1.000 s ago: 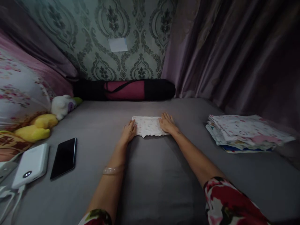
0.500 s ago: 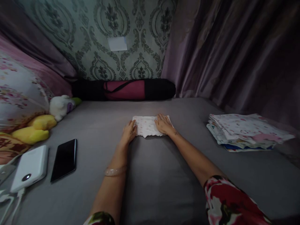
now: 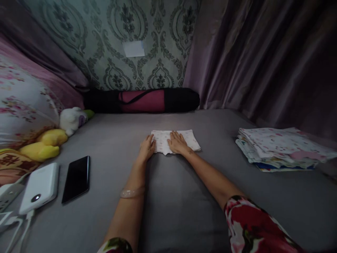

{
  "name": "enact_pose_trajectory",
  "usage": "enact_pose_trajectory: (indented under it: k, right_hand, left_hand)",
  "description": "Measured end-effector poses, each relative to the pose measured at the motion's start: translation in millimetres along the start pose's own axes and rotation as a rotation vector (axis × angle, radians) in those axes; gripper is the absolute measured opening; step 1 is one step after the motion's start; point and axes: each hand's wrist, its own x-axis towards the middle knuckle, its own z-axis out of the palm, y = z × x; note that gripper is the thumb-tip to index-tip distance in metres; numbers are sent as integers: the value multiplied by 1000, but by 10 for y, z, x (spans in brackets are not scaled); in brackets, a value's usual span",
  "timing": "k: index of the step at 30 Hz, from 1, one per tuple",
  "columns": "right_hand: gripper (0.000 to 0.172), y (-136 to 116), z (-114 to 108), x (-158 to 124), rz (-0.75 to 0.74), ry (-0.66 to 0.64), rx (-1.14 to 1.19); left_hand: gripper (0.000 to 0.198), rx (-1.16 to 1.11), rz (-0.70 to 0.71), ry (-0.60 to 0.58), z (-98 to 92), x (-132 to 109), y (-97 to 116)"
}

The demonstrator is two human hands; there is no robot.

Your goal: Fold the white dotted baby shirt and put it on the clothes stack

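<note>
A small folded white cloth (image 3: 192, 141) with a faint print lies flat on the grey sheet (image 3: 173, 196) in the middle of the view. My left hand (image 3: 147, 147) rests at the cloth's left edge, its fingers apart and pointing away from me. On top of the cloth, a bit left of its middle, my right hand (image 3: 178, 142) lies flat with the fingers stretched out. Neither hand grips anything. The cloth's near edge is wavy, with a small point hanging between my hands.
At the right is a stack of folded printed cloths (image 3: 284, 144). On the left lie a black phone (image 3: 77, 179), a white power bank (image 3: 40, 188) with cables, and plush toys (image 3: 52, 137). A black and maroon long bag (image 3: 143, 101) lies along the wall.
My right hand has slid left across the cloth, uncovering its right part. My left hand stays at the left edge. The whole view has shifted slightly.
</note>
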Motion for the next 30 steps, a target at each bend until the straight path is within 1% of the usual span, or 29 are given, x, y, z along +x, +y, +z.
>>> enact_pose_trajectory:
  k: [3,7,9,12,15,18,22,27,30]
  right_hand:
    - [61,-85,-8,24,14,-35,-1]
    - [61,-223,-10,61,-3,46,26]
    - [61,-289,18,73,-20,38,39]
    - [62,-360,58,94,-9,-10,48]
    - [61,-427,61,119,-16,34,52]
    - [60,-504,66,137,-43,69,58]
    - [59,-591,100,157,-30,32,61]
    - [59,-704,120,197,-39,69,72]
    - [59,-772,126,215,-33,43,69]
  left_hand:
    - [41,-4,-10,18,2,12,-13]
    - [40,-15,-26,43,18,35,-40]
    - [40,-21,-27,57,23,42,-55]
    - [39,-28,-25,73,15,45,-74]
    - [40,-43,-34,91,-1,49,-80]
    - [41,-56,-65,93,-22,58,-77]
    - [42,-53,-114,85,-60,76,-80]
    - [45,-37,-201,67,-111,93,-95]
    - [46,-40,-223,73,-130,95,-113]
